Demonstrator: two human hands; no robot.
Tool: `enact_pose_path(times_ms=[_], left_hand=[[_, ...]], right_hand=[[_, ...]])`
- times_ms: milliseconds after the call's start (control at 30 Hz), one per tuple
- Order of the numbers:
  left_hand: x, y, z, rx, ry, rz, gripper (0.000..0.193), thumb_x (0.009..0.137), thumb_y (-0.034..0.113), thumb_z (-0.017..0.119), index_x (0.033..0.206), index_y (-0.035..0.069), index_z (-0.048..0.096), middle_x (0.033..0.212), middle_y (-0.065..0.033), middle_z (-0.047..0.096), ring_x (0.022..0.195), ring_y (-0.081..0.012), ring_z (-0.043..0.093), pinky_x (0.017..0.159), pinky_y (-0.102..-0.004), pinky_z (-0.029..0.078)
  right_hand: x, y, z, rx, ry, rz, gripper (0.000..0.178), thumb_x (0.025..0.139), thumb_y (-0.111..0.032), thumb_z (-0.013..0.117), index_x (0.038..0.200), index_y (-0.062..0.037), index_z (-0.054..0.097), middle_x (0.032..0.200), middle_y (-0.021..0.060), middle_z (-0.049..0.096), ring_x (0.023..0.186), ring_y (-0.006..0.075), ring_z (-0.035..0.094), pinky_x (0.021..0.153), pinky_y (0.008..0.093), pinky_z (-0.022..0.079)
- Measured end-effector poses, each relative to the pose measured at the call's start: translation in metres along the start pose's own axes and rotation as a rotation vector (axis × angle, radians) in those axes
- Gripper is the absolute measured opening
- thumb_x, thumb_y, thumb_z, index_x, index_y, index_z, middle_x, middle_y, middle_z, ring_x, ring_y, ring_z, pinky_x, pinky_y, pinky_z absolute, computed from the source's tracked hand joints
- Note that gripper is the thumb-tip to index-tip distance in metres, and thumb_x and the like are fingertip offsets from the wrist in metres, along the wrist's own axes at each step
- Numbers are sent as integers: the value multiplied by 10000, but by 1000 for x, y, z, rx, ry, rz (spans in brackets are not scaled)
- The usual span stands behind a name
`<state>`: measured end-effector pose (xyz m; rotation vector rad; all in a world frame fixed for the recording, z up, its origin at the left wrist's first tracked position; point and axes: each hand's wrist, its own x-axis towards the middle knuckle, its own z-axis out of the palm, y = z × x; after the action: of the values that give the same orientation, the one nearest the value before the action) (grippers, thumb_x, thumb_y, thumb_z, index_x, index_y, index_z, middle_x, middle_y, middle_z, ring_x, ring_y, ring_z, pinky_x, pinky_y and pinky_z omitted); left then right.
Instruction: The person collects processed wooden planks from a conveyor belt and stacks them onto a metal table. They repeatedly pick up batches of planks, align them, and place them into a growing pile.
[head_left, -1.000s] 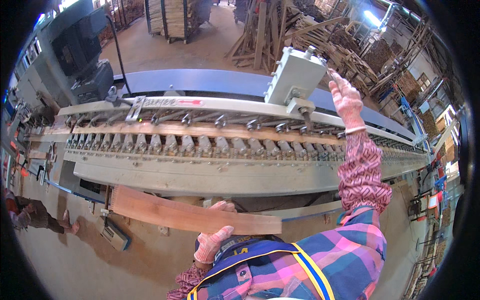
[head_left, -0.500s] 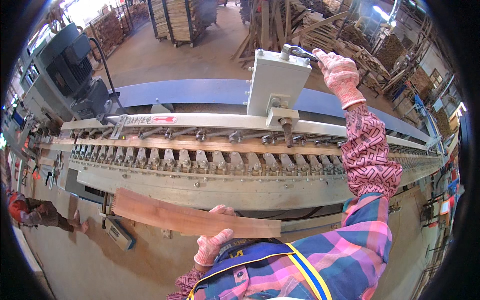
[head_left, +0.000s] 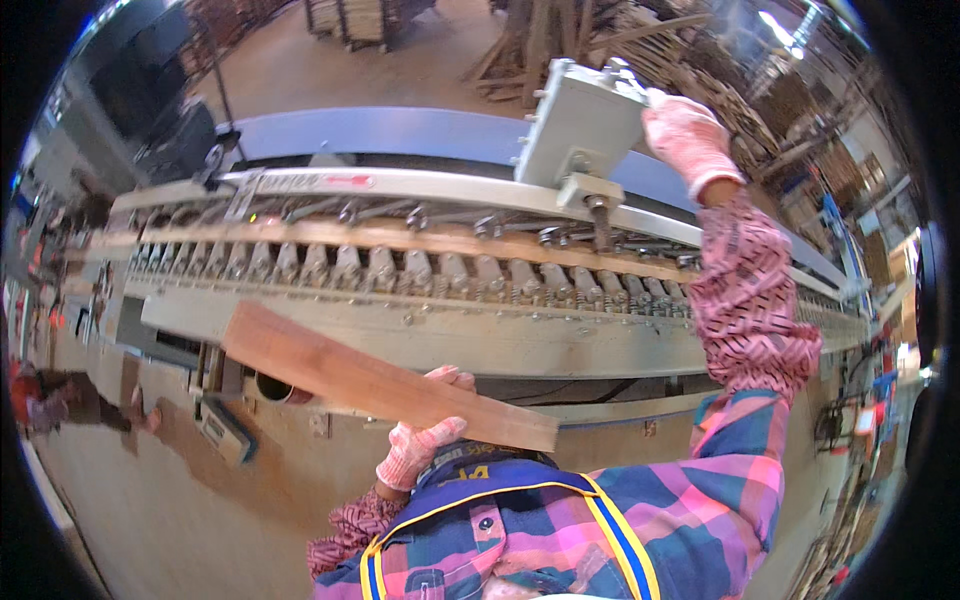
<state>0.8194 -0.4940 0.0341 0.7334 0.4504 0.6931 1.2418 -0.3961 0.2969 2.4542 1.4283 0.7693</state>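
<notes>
A flat reddish-brown wooden board [head_left: 335,368] slants in front of my body, its left end higher than its right. My gloved left hand [head_left: 424,440] grips it near the middle, thumb on the near side and fingertips over the far edge. My gloved right hand [head_left: 690,142] reaches far forward, closed around the shiny metal handle of a wrench [head_left: 622,74]. This wrench sits on top of a pale metal box [head_left: 583,122] on the machine. Below the box, a threaded bolt [head_left: 600,222] points downward. The fingers of my right hand are partly hidden behind its back.
A long machine with a row of spring-loaded metal fingers [head_left: 417,270] spans the view, with wood strips [head_left: 400,236] lying along it. A dark motor [head_left: 150,110] stands at the left. Stacked timber [head_left: 770,110] fills the back right. Another person [head_left: 80,400] is at far left.
The board has tilted more steeply, its right end lower and its broad face showing more. My right hand still holds the wrench, which has turned slightly. The whole view has shifted.
</notes>
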Motion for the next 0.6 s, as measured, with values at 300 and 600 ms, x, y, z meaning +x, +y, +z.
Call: enact_pose_path(times_ms=[300, 600], left_hand=[[-16, 4, -37, 34, -17, 144, 779, 813, 280, 773, 1440, 23, 388, 1356, -139, 540, 1256, -251, 514, 1084, -422, 396], [-16, 0, -50, -66, -21, 203, 758, 820, 223, 790, 1443, 44, 398, 1355, -106, 535, 1273, -229, 496, 1097, -408, 386]], right_hand=[[-38, 11, 17, 1987, -504, 137, 338, 1030, -247, 516, 1284, -34, 578, 608, -91, 377, 417, 11, 335, 349, 181, 249], [-15, -106, -5, 1992, -279, 380, 410, 1021, -337, 528, 1301, -39, 558, 626, -86, 342, 465, 32, 320, 398, 202, 243]])
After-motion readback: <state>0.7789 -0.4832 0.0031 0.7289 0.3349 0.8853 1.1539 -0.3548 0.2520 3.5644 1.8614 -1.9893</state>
